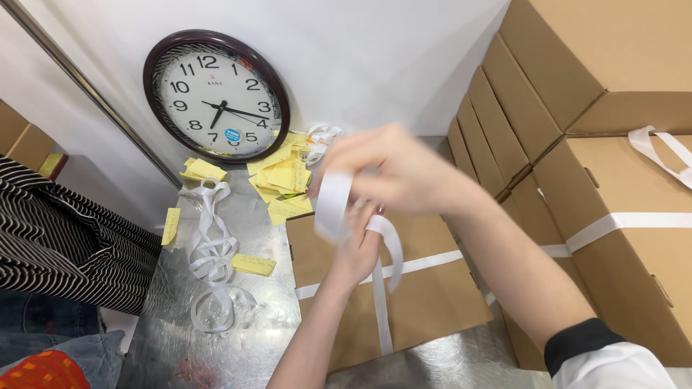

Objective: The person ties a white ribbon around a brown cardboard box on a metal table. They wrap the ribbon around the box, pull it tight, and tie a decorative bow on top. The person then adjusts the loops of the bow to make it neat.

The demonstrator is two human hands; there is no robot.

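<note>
You're gripping the white strap (333, 205) in both hands (393, 169), directly above the box (425, 295); the left hand (357, 252) is lower and nearer it.

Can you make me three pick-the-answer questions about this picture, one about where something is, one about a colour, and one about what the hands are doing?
1. Where is the round clock?
A. Leaning on the white wall at the back of the metal table
B. Flat on top of a box
C. Down on the floor

2. What colour is the strap around the cardboard box?
A. Red
B. White
C. Black

3. What are the left hand and right hand doing?
A. Resting flat on the table
B. Holding the clock
C. Holding a loop of the strap above the box

Answers: 1 A, the clock stands against the wall behind the yellow paper slips. 2 B, the band crossing the box is white. 3 C, both hands grip the strap over the box, the right one blurred.
</note>
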